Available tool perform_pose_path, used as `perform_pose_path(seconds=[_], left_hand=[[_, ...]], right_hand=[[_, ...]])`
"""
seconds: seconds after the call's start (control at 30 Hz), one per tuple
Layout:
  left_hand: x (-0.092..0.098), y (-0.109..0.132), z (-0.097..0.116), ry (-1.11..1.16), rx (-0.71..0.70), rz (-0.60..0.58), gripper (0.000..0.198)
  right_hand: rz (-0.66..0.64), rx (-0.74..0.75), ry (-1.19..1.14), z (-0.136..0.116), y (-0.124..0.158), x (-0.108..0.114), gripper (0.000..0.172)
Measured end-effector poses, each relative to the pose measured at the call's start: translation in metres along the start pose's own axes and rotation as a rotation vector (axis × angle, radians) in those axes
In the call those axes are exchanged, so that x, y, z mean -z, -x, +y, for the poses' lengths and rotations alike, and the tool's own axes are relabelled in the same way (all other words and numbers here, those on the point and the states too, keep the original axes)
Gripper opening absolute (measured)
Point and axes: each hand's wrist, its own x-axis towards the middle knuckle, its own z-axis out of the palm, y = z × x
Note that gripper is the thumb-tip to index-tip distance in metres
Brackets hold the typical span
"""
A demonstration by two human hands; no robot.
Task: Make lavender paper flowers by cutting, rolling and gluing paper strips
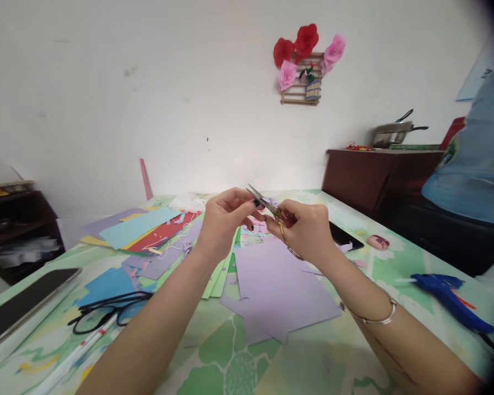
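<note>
A: Where are the scissors?

B: The metal scissors with gold-coloured handles [273, 208] are raised in the air, showing past the far edge of the pale purple paper sheet [284, 285]. The right hand [307, 227] grips them, its fingers curled around the handles. The blades point away and leftward, their tips slightly parted.

A: And the left hand [230, 211]?

B: It is up by the far left corner of that sheet, as seen from here, thumb and fingers bent close together right beside the blades. I can't tell whether it pinches anything; the gap between the fingers is hidden.

A: What lies to the left of the sheet?

B: Light green paper strips [218, 277] just beside it, then the black-framed eyeglasses [102, 303] and, well apart, a dark-screened phone [28, 302]. Farther off, on the far left side, a long light blue paper piece [140, 226] overlaps a red paper sheet [164, 233], with tangled white string [187, 203] near them.

A: To its right?

B: A flat black device [348, 237] beyond its far right corner, a small pink block with dark markings [377, 242] past that, and a blue plastic glue gun [448, 299] well apart from the sheet.
</note>
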Motion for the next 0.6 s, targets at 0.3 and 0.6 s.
perform_pose_path(seconds=[0.3,0.6], left_hand=[[0.0027,-0.0008,-0.0013,-0.031,0.005,-0.004,0.003],[0.0043,0.0002,0.0002,-0.016,0.004,-0.045,0.003]], right_hand=[[-0.02,-0.028,-0.014,-0.0002,-0.0013,0.0014,0.028],[-0.367,-0.325,-0.443,-0.002,-0.0031,0.0072,0.019]])
